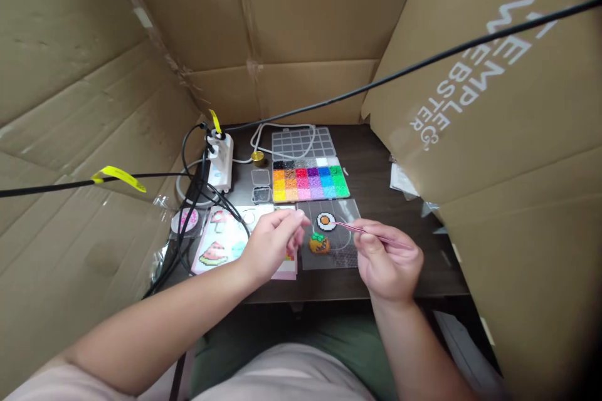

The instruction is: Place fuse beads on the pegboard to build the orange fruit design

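Note:
My right hand point(388, 260) is closed around thin pink tweezers point(350, 227) whose tip reaches toward a round white, orange and black bead design point(326, 221) on a clear pegboard point(348, 254). An orange and green bead figure point(319, 243) lies just below it. My left hand point(273, 241) hovers left of the pegboard with its fingertips pinched together; what they hold is too small to see. Under this hand lie pattern cards point(221, 244) with a watermelon and a mushroom.
A bead box point(310, 183) with several coloured compartments sits behind the pegboard, its clear lid point(301, 142) open. A white power strip point(221, 160) and black cables point(202, 200) crowd the left. Cardboard walls point(493, 106) enclose the dark table point(376, 188).

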`<action>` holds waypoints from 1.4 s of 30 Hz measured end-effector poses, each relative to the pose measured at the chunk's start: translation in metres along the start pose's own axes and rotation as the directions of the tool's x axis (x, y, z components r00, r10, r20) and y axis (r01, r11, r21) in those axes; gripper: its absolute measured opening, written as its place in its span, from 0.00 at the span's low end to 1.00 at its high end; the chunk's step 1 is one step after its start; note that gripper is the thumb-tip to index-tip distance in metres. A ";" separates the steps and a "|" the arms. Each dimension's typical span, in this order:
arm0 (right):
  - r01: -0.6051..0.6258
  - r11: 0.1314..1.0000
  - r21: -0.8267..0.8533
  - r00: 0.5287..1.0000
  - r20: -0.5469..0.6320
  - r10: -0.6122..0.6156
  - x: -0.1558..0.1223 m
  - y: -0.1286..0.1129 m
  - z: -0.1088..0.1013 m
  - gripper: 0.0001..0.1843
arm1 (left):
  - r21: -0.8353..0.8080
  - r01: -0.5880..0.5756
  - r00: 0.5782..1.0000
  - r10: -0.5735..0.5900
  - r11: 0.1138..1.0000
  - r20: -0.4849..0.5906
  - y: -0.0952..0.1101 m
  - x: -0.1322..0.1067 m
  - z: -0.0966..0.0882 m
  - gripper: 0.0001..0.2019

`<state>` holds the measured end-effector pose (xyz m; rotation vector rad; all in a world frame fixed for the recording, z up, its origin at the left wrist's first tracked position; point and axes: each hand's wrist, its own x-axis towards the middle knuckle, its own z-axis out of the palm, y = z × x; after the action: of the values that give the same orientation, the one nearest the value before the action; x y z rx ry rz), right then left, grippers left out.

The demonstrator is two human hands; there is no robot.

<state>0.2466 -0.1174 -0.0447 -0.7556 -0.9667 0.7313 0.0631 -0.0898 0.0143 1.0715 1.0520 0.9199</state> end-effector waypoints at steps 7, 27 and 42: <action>-0.113 0.991 0.076 0.974 0.203 0.095 -0.003 -0.002 -0.003 0.08 | -0.422 0.275 0.961 -0.231 0.864 0.155 -0.023 -0.013 0.010 0.18; -0.167 0.972 -0.164 0.932 0.296 0.210 -0.002 -0.004 0.005 0.06 | -0.631 0.464 0.885 -0.285 0.622 0.369 -0.037 -0.010 -0.002 0.07; -0.210 0.971 -0.113 0.923 0.306 0.235 -0.001 -0.006 0.005 0.09 | -0.649 0.474 0.878 -0.268 0.595 0.396 -0.039 -0.011 -0.002 0.07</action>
<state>0.2432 -0.1207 -0.0386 -0.8413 -1.2187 1.0419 0.0613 -0.1084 -0.0216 0.2421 0.5447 0.7150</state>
